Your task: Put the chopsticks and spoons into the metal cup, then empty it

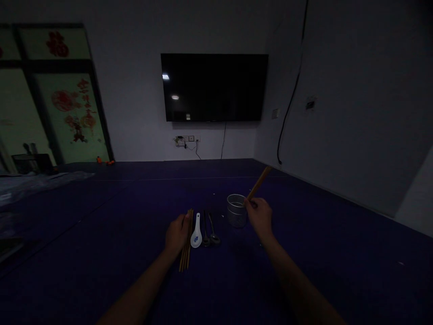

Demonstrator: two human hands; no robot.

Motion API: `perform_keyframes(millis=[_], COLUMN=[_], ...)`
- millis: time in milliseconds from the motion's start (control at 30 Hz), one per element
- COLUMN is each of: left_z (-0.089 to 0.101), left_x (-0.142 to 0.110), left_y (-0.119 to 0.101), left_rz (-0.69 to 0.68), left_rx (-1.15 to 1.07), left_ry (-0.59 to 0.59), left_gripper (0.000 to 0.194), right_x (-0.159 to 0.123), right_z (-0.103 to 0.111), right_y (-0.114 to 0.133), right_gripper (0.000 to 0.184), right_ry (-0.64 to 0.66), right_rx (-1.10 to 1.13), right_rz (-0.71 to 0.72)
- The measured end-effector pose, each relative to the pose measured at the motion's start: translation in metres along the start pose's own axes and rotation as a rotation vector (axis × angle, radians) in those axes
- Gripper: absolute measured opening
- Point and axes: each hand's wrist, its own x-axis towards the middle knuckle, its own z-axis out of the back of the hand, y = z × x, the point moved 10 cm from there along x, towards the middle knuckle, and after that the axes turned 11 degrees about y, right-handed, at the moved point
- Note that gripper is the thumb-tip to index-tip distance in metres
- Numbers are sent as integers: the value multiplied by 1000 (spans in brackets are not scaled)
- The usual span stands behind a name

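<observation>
My right hand (260,216) pinches the lower part of some wooden chopsticks (260,181), which slant up to the right. They look pressed together, so I cannot count them. That hand is at the right rim of a grey metal cup (236,217), partly in front of it; whether the chopsticks' lower ends are inside is hidden. My left hand (177,232) is closed against several more chopsticks (185,257) lying side by side, its thumb near their far ends. Just right of them lie a white ceramic spoon (196,237) with a blue mark and two dark metal spoons (205,239).
The dim room has a dark blue floor-like surface (118,216). Crumpled clear plastic (43,181) lies at the left. A television (214,88) hangs on the far wall, above sockets and cables. A black cable (291,101) runs down the right wall.
</observation>
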Motion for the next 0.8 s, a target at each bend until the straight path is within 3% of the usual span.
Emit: perform_keyframes(millis=[800], left_z=[-4], left_x=[3], left_y=[3], left_rz=[-14], left_rx=[-5], left_ry=[8], left_gripper=[49], right_x=[11], right_z=[-24], right_y=[-6], right_gripper=[18], right_ry=[150], right_rx=[27], right_rz=[31])
